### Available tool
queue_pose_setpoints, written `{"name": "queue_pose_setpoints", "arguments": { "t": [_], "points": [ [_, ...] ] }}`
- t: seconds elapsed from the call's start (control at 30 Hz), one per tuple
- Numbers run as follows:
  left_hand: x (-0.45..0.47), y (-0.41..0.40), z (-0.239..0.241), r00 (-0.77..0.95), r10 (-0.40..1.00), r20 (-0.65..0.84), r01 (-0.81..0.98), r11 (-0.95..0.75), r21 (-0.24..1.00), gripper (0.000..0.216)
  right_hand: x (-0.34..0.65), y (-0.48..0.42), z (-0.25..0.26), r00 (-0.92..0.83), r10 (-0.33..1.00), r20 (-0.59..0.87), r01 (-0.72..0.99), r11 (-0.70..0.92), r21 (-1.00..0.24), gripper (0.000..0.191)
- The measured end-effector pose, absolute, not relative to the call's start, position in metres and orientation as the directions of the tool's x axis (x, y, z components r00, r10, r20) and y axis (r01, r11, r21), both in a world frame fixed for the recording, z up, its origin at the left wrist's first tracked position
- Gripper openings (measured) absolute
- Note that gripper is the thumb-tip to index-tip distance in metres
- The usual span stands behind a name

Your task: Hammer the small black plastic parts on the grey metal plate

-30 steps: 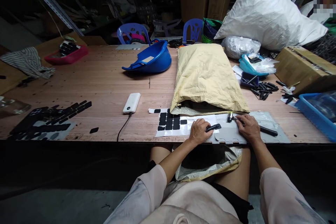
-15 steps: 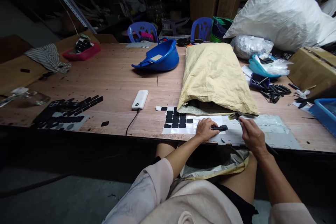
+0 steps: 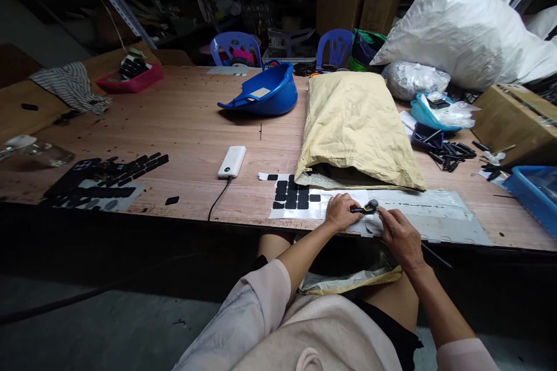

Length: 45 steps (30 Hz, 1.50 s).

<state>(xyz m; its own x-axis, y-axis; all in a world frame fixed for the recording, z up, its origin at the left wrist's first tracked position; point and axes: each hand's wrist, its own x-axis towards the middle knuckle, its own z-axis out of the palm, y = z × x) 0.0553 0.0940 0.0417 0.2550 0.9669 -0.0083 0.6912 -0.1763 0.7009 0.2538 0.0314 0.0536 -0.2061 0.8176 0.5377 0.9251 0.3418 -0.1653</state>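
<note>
Near the table's front edge, my left hand (image 3: 342,212) is closed on a small black elongated piece (image 3: 357,210) that points right. My right hand (image 3: 401,236) grips a hammer (image 3: 373,205), its head over the far end of the piece; whether they touch I cannot tell. The handle's tail sticks out behind the right hand below the table edge. Beneath both hands lies a grey-white board (image 3: 452,217). Left of my left hand, a white sheet (image 3: 278,214) carries rows of black rounded-square pads (image 3: 291,192).
A yellow sack (image 3: 354,127) lies just beyond my hands. A white power bank (image 3: 232,161) with a cable sits left, a blue basin (image 3: 274,93) behind it. Loose black pieces (image 3: 452,155) and a blue tray (image 3: 531,197) are to the right. An open sack (image 3: 352,283) rests on my lap.
My right hand has swung the hammer left and down, bringing its head onto or just over the black piece. My left hand has stayed in place, still holding the piece.
</note>
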Motion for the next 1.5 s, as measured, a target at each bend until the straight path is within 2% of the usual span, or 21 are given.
{"name": "queue_pose_setpoints", "arguments": {
  "t": [0.2, 0.4, 0.63, 0.83, 1.0, 1.23, 1.37, 1.43, 1.5],
  "points": [
    [0.054, 0.093, 0.045, 0.274, 0.962, -0.012, 0.683, -0.186, 0.706, 0.016, 0.247, 0.032, 0.062, -0.204, 0.796, 0.57, 0.905, 0.375, -0.199, 0.043],
    [0.054, 0.093, 0.042, 0.273, 0.962, -0.005, 0.687, -0.191, 0.701, 0.014, 0.24, 0.034, 0.056, -0.301, 0.81, 0.503, 0.883, 0.436, -0.175, 0.041],
    [0.056, 0.093, 0.038, 0.266, 0.964, 0.024, 0.681, -0.206, 0.702, 0.015, 0.296, 0.071, 0.053, -0.177, 0.805, 0.567, 0.936, 0.316, -0.156, 0.032],
    [0.057, 0.092, 0.039, 0.264, 0.963, 0.042, 0.689, -0.219, 0.69, 0.016, 0.356, 0.108, 0.027, -0.246, 0.833, 0.496, 0.939, 0.331, -0.09, 0.028],
    [0.056, 0.09, 0.037, 0.27, 0.961, 0.061, 0.7, -0.24, 0.673, 0.016, 0.359, 0.111, 0.015, -0.199, 0.835, 0.513, 0.951, 0.291, -0.105, 0.027],
    [0.053, 0.089, 0.04, 0.274, 0.958, 0.082, 0.709, -0.259, 0.656, 0.015, 0.352, 0.108, 0.019, -0.137, 0.876, 0.462, 0.967, 0.221, -0.131, 0.026],
    [0.04, 0.059, 0.035, 0.368, 0.917, 0.157, 0.679, -0.38, 0.628, 0.016, 0.351, 0.108, 0.019, -0.113, 0.876, 0.47, 0.966, 0.208, -0.155, 0.024],
    [0.029, 0.034, 0.028, 0.487, 0.852, 0.192, 0.631, -0.495, 0.597, 0.018, 0.351, 0.108, 0.018, -0.114, 0.872, 0.476, 0.964, 0.213, -0.16, 0.024],
    [0.017, 0.011, 0.02, 0.622, 0.769, 0.148, 0.585, -0.582, 0.565, 0.019, 0.351, 0.108, 0.018, -0.116, 0.871, 0.477, 0.963, 0.216, -0.159, 0.024]
  ]
}}
